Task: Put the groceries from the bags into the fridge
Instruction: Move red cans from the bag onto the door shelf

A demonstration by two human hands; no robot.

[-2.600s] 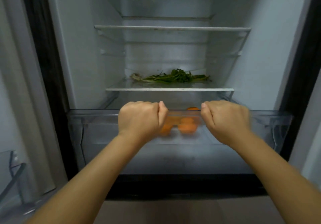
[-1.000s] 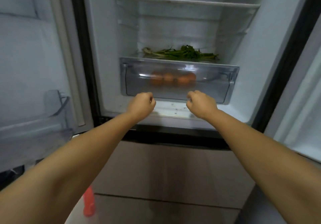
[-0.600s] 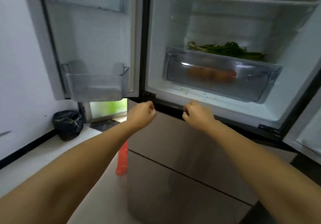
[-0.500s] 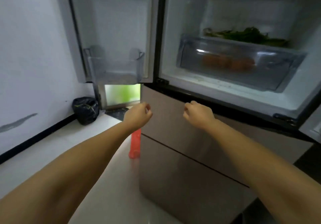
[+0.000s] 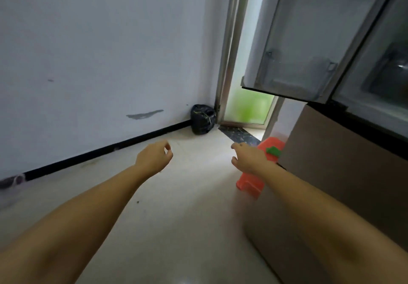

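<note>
Fridge (image 5: 344, 173) at right edge, upper door (image 5: 293, 41) swung open. Left hand (image 5: 153, 157) empty, fingers loosely curled, over pale floor (image 5: 176, 217). Right hand (image 5: 247, 158) empty, half-spread, in front of orange stool (image 5: 251, 182). Black bag (image 5: 202, 119) in far corner.

The fridge (image 5: 344, 173) is seen at the right, with brown lower drawer fronts and its upper left door (image 5: 309, 41) swung open. A clear bin is fixed inside that door. A tied black bag (image 5: 202, 119) is set on the floor left of the fridge, against the wall.
</note>
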